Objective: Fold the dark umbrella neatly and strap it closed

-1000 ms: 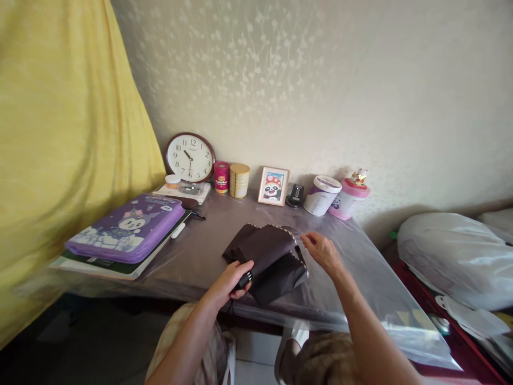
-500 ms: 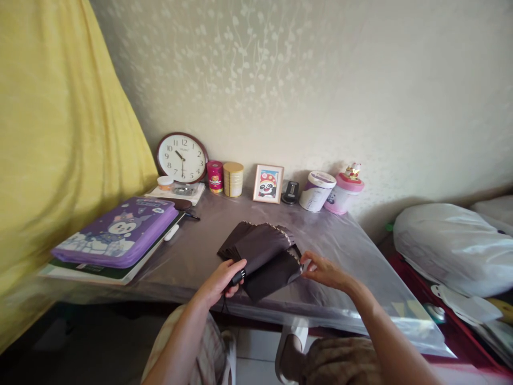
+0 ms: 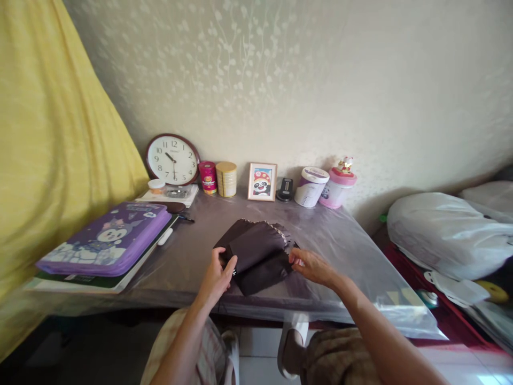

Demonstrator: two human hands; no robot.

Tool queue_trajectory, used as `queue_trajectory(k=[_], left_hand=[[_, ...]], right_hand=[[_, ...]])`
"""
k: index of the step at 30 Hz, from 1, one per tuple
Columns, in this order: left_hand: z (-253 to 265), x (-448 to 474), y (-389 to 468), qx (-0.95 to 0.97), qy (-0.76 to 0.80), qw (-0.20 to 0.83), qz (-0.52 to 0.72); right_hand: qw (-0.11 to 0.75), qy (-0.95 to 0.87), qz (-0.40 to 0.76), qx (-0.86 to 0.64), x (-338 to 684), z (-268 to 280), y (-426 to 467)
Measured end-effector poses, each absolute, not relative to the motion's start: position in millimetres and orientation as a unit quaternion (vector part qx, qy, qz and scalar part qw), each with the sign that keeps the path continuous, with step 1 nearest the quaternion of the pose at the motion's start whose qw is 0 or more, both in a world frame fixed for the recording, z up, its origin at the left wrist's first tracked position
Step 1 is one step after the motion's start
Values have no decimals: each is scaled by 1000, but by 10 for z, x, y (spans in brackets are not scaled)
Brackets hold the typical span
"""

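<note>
A dark folding umbrella (image 3: pixel 256 246) lies loosely folded near the front of the table, its cloth bunched in pleats with a patterned edging along the far side. My left hand (image 3: pixel 218 275) is closed around its handle end at the left, thumb on top, and most of the handle is hidden in the palm. At the right end, my right hand (image 3: pixel 310 264) pinches the edge of the cloth between thumb and fingers. Some cloth folds hang toward me between the two hands.
Plastic film covers the table (image 3: pixel 340 256). To the left, a purple zip case (image 3: pixel 108 238) rests on books. Along the wall stand a clock (image 3: pixel 173 159), a pink can (image 3: pixel 207 177), a yellow canister (image 3: pixel 226 179), a picture frame (image 3: pixel 262 182) and tubs (image 3: pixel 311 187). White bags (image 3: pixel 449 232) sit at right.
My left hand has shifted its hold, its fingers now spread further up over the cloth near the handle. My right hand still pinches the cloth edge. The whole view has turned slightly.
</note>
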State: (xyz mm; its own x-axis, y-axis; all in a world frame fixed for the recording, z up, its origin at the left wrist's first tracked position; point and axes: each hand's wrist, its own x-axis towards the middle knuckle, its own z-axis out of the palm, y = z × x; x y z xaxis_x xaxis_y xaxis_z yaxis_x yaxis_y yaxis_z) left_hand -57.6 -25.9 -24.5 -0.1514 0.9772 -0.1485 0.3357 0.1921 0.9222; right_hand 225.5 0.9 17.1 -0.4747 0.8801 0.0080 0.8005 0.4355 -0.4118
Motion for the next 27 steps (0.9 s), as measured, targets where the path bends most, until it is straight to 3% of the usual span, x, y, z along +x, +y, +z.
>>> queue_trajectory(k=[7, 16, 27], left_hand=[[-208, -653, -289, 632, 583, 349, 373], [-155, -623, -248, 535, 593, 480, 363], [-180, -647, -216, 372, 499, 631, 464]], right_hand=[[234, -789, 269, -500, 2266, 223, 96], [252, -793, 279, -478, 2243, 232, 82], [298, -855, 99, -413, 2154, 280, 99]])
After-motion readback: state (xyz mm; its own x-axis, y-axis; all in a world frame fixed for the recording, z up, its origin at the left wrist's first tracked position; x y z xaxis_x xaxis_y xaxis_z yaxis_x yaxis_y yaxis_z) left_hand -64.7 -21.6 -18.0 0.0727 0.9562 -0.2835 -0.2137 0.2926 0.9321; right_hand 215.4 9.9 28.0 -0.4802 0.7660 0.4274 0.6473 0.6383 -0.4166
